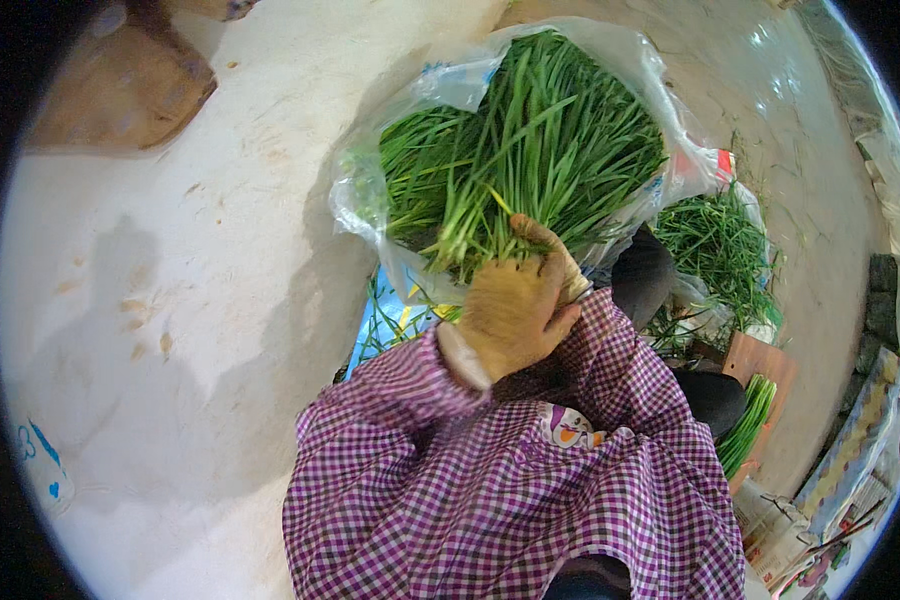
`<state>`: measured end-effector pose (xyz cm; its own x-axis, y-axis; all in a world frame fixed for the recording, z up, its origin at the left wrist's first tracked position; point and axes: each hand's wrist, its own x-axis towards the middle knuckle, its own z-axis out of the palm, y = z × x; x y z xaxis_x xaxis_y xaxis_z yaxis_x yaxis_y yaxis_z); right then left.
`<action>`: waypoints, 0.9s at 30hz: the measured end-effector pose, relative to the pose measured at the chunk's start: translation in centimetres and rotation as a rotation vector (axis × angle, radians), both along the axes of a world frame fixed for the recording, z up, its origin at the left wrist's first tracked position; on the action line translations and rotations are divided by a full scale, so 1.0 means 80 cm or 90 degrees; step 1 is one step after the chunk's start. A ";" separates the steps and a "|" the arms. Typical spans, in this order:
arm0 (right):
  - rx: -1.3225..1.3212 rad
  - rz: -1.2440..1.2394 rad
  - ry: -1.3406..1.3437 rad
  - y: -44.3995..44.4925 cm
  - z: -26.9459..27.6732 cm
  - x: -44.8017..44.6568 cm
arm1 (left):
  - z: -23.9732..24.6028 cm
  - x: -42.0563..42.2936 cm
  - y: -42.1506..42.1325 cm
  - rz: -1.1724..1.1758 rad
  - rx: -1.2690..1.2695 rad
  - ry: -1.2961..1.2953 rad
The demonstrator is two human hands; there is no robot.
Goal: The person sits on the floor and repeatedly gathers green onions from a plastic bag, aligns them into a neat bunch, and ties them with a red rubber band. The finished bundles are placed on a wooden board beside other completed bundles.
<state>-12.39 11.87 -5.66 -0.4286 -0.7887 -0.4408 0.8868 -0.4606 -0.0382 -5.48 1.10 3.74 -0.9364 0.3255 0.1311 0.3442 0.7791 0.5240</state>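
Observation:
A large heap of garlic chives, with long flat green leaves, fills an open clear plastic bag in front of me. My right hand grips a bunch at its pale stem ends, thumb lying across the stems. My left hand crosses over at the near side of the stems, its back towards me and slightly blurred. Its fingertips are hidden, so I cannot tell whether it holds any stems. Both wrists come out of purple checked sleeves.
Loose green trimmings fill another bag at the right. Below it, a neat bundle of green stems lies by a brown wooden board. A blue sheet shows under the clear bag. A pale wall or panel stands at the left.

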 end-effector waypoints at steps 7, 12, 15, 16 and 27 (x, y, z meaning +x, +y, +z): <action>0.120 -0.071 0.164 0.001 -0.030 -0.010 | -0.049 -0.039 -0.094 0.390 0.143 0.053; 0.206 -0.050 0.189 -0.008 0.018 -0.008 | -0.084 -0.014 -0.026 0.229 -0.008 0.135; 0.252 -0.077 0.288 -0.001 0.053 0.004 | -0.052 -0.008 -0.017 0.207 0.026 0.098; 0.251 -0.088 0.282 0.008 0.058 0.010 | -0.037 -0.001 -0.016 0.185 0.036 0.091; 0.052 -0.065 0.020 0.064 -0.004 0.033 | -0.044 0.029 0.029 0.068 0.010 0.088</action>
